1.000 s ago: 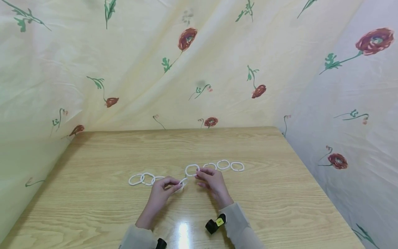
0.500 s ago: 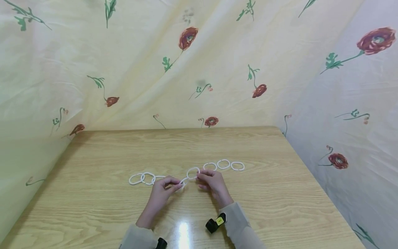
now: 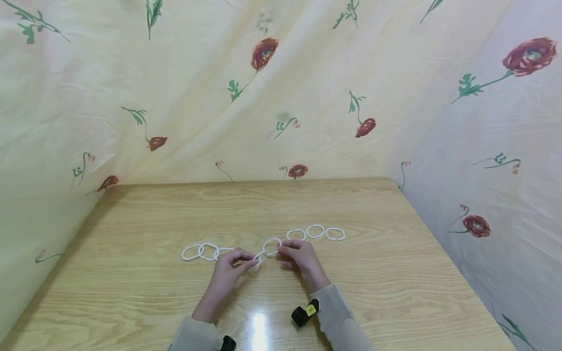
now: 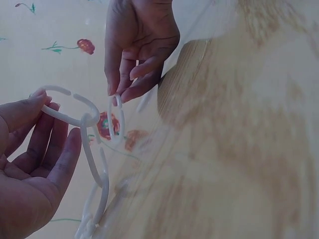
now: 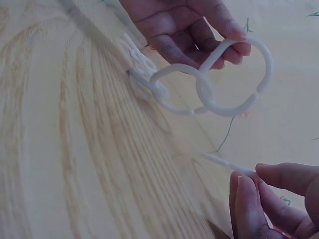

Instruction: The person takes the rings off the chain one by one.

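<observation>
My left hand point(image 3: 232, 265) pinches the end link point(image 5: 271, 67) of a white plastic chain between thumb and fingers. That link has a small gap in its side. More joined links point(image 4: 103, 199) hang from it, and the chain runs left onto the table, where several links point(image 3: 201, 250) lie. My right hand point(image 3: 303, 258) pinches a single white link point(image 4: 122, 124) by one end, between thumb and fingertips. The two held links overlap in the head view, but both wrist views show space between them.
Three loose white links lie in a row behind my right hand: a left one point(image 3: 296, 230), a middle one point(image 3: 324, 231) and a right one point(image 3: 335, 228). The wooden table point(image 3: 395, 273) ends at a flowered cloth point(image 3: 197, 97) behind and at the sides.
My right hand has brought its link slightly down towards me, so it now overlaps the left hand's link in the head view. The left hand and the loose links have stayed put.
</observation>
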The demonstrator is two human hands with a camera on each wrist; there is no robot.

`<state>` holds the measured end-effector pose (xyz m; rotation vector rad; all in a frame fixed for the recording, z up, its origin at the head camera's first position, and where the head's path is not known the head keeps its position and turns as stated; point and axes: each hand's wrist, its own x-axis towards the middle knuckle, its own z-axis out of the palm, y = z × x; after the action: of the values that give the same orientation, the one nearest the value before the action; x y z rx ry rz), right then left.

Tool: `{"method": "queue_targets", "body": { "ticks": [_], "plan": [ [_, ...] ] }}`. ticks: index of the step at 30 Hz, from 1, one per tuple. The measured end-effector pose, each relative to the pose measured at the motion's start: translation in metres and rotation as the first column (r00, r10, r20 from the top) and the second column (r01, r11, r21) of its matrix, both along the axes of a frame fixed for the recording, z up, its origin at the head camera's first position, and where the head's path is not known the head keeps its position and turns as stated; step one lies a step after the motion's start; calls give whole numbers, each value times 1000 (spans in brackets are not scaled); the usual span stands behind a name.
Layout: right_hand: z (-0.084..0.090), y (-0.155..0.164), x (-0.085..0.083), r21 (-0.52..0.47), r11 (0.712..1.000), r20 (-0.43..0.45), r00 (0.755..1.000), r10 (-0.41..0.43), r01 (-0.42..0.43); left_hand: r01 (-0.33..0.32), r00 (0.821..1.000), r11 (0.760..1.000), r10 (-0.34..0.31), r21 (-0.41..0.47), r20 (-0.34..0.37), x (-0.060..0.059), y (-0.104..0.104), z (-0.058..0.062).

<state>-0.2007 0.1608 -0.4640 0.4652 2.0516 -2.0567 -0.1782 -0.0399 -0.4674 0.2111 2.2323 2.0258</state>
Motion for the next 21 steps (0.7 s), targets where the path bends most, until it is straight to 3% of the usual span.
{"method": "queue_targets", "body": {
  "ticks": [7,21],
  "plan": [
    [0,3,0,-16,1000,-5,1000,-8,8,12,1000,1000,-12,13,-4,0,0,-1],
    [0,12,-5,65,997,-5,999,51,-50,10,1000,1000,-10,2,-10,0,-1,0]
  ]
}}
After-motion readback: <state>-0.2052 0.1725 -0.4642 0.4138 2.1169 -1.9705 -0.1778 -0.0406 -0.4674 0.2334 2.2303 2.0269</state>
